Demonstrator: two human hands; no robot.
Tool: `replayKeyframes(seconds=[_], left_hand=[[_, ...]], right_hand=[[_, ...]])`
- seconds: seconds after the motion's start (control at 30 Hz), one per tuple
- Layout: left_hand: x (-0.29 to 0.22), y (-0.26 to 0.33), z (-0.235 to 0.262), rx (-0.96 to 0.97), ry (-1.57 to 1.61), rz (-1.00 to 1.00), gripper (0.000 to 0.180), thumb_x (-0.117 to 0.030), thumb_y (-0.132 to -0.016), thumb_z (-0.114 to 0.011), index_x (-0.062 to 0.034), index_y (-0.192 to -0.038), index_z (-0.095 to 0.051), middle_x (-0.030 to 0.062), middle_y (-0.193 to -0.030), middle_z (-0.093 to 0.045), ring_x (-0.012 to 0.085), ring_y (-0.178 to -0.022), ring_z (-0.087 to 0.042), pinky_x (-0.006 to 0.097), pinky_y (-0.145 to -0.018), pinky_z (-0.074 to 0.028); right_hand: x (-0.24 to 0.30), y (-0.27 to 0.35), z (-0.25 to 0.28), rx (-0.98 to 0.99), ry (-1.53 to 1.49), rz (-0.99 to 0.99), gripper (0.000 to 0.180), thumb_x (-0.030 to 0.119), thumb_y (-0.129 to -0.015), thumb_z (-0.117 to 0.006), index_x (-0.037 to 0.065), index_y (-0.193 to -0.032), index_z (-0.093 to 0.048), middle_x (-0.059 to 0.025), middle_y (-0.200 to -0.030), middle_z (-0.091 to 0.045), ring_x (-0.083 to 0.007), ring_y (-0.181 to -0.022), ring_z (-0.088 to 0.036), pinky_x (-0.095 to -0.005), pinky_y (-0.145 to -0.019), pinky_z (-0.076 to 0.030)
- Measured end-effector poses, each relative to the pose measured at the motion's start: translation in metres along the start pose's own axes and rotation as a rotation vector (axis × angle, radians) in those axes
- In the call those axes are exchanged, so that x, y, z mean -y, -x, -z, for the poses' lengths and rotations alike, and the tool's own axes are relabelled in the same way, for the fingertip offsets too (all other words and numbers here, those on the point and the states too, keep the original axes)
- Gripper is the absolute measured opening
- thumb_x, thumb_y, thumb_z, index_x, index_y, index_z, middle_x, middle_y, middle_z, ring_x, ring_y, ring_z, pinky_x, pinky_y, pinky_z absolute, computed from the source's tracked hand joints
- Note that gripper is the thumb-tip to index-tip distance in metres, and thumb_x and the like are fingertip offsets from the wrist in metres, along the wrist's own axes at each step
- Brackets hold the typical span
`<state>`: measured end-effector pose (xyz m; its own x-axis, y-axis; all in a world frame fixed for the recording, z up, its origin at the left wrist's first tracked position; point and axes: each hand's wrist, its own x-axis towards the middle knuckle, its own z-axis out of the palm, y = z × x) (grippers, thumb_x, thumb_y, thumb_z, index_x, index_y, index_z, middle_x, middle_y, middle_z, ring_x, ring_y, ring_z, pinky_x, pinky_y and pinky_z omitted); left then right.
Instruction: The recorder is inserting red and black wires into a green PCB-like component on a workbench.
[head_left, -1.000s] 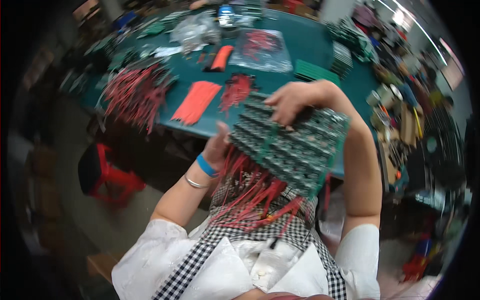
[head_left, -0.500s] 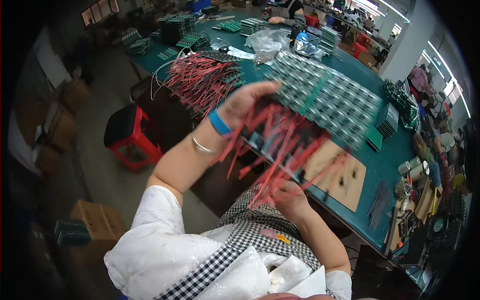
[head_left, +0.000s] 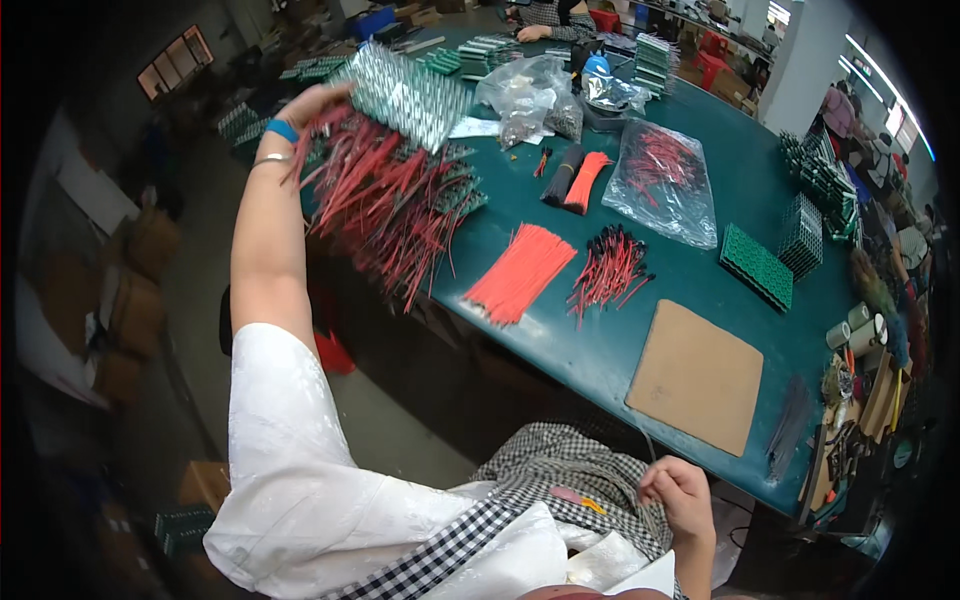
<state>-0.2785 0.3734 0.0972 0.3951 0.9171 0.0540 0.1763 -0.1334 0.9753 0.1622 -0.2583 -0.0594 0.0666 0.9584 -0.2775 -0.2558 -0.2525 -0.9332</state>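
Observation:
My left hand (head_left: 318,106), on an outstretched arm at the upper left, grips the edge of a circuit board panel (head_left: 408,97) with a silvery studded face, blurred by motion. Red wires (head_left: 350,170) hang beneath it over a pile of wired green panels (head_left: 440,200), and the two sets of wires overlap, so I cannot tell whether they touch. By my lap, in front of the checked apron (head_left: 560,460), my right hand (head_left: 682,495) is closed with fingers curled. A thin grey strand (head_left: 648,440) shows just above it; whether the fingers hold anything is hidden.
On the green table (head_left: 560,345) lie red wires (head_left: 522,272), black-tipped red wires (head_left: 608,270), two wire bundles (head_left: 578,180), a plastic bag of wires (head_left: 662,185) and a brown board (head_left: 697,378). A green panel (head_left: 757,265) lies right. Across the table, another person's hand (head_left: 533,33) rests.
My left hand has carried the wired panel up and leftward, from over the brown board to the pile. My right hand has drawn away from the wires, down and right, toward my lap.

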Motion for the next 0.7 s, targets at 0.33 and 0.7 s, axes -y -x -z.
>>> replayKeyframes(seconds=[0.33,0.7], left_hand=[[0.092,0.006,0.051,0.095,-0.682,0.439,0.065,-0.037,-0.095,-0.071,-0.0113,-0.149,-0.047,0.005,-0.126,-0.061,0.0136,-0.114,-0.055,0.032,-0.096,-0.046],[0.061,0.068,-0.084,-0.681,-1.336,-0.405,0.049,-0.027,-0.091,-0.068,-0.0052,-0.133,-0.059,0.0174,-0.134,-0.061,0.0362,-0.125,-0.057,0.045,-0.105,-0.042]], right_hand=[[-0.018,0.059,0.058,-0.295,-0.106,-0.026,0.027,0.018,-0.1,-0.062,-0.004,-0.085,-0.06,-0.0024,-0.062,-0.047,-0.0115,-0.055,-0.045,-0.0255,-0.053,-0.04],[-0.025,0.368,0.185,-1.77,0.068,0.475,0.018,0.016,-0.102,-0.054,0.001,-0.112,-0.059,0.0046,-0.063,-0.035,-0.0023,-0.049,-0.029,-0.022,-0.043,-0.024]])
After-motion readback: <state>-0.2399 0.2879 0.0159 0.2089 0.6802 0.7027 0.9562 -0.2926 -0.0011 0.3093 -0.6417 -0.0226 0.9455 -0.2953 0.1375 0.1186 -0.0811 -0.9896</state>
